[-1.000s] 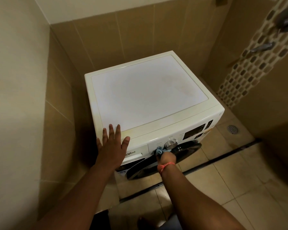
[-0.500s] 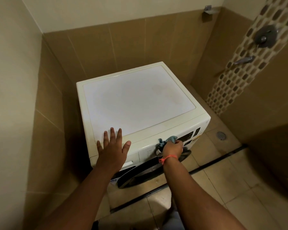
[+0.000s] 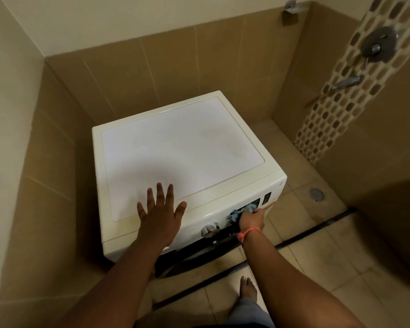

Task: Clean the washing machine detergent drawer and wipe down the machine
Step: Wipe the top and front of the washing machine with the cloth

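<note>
Washing machine (image 3: 182, 159) stands in a tiled corner, its back and left side near the walls, front panel facing us. On that panel our right hand (image 3: 251, 218) bunches a blue cloth (image 3: 240, 213), fingers curled round it, pressing it against the dark display (image 3: 256, 202) just right of the chrome dial (image 3: 209, 229). We judge this to be the wipe-down of the controls. The detergent drawer we cannot make out; our left forearm crosses the panel's left end, where it may sit.

Our left hand (image 3: 160, 213) lies flat on the front edge of the machine's top, fingers straight and spread, gripping nothing. Likely a brace: it steadies us as we lean over to reach the panel below.

The top shows a faint brownish stain (image 3: 223, 140) toward the right rear, so, in our judgement, the lid needs a pass too.

Further out: a bare foot (image 3: 247, 287) on the floor tiles, a dark channel (image 3: 317, 229) across the floor, a round floor drain (image 3: 317, 194), and a shower valve (image 3: 379, 45) on the mosaic strip at right.
</note>
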Tool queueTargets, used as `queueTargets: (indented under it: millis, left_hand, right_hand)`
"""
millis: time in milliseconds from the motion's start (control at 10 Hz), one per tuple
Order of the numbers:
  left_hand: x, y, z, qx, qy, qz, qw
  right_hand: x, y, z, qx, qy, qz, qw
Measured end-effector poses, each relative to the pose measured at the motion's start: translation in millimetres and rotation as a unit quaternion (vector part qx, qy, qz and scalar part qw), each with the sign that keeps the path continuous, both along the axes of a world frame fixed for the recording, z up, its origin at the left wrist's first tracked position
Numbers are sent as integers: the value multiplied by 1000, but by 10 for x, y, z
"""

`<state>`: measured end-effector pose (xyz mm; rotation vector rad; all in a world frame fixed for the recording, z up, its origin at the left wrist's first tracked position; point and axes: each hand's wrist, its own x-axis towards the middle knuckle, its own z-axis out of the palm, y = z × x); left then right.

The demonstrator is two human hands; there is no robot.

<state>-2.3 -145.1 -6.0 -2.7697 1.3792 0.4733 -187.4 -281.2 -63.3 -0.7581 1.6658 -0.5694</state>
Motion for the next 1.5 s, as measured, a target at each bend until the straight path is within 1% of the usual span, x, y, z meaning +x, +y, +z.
queueTargets:
  millis: [100,200,300,400,500,600,700,800,900,1000,1100,1200,1300,1400,1500]
  left_hand:
    - [-104,-207,14,5,3,12,1000]
    - [-221,-421,63,-1,3,6,1000]
    - [-305,-621,92,-13,14,19,1000]
    - [-384,-748,85,-14,31,38,999]
    - [-480,-764,72,-6,39,38,998]
    - [-515,-699,89,-2,34,31,999]
    - [-499,-600,116,3,35,36,999]
    - [-467,-479,137,1,29,30,999]
    - [-429,-374,153,3,30,21,999]
    - [-388,-265,173,7,22,8,1000]
    - [-351,-145,183,0,10,-13,1000]
    - [-302,-33,186,-2,7,-30,1000]
    - [-226,97,155,-2,3,-35,999]
    - [-158,220,98,3,5,-38,999]
    - [-109,311,47,15,-3,-44,999]
  right_hand:
    - [-44,-73,-147,80,-98,-48,991]
    - [77,-134,-97,88,129,273,949]
    - [123,-168,-15,102,7,149,984]
    - [163,-60,27,56,10,151,987]
    - [84,-61,-39,62,24,130,989]
    - [18,-161,-103,124,-5,163,979]
    - [40,-286,-89,181,44,204,961]
    - [165,-138,5,22,198,377,904]
    - [237,15,118,55,14,82,995]
    - [244,122,94,69,-26,17,997]
    - [194,129,46,80,105,242,961]
    - [238,64,182,119,116,236,957]
    - [321,204,248,-12,197,320,927]
    - [352,377,232,-7,0,-22,1000]
    - [365,406,124,-34,7,-23,999]
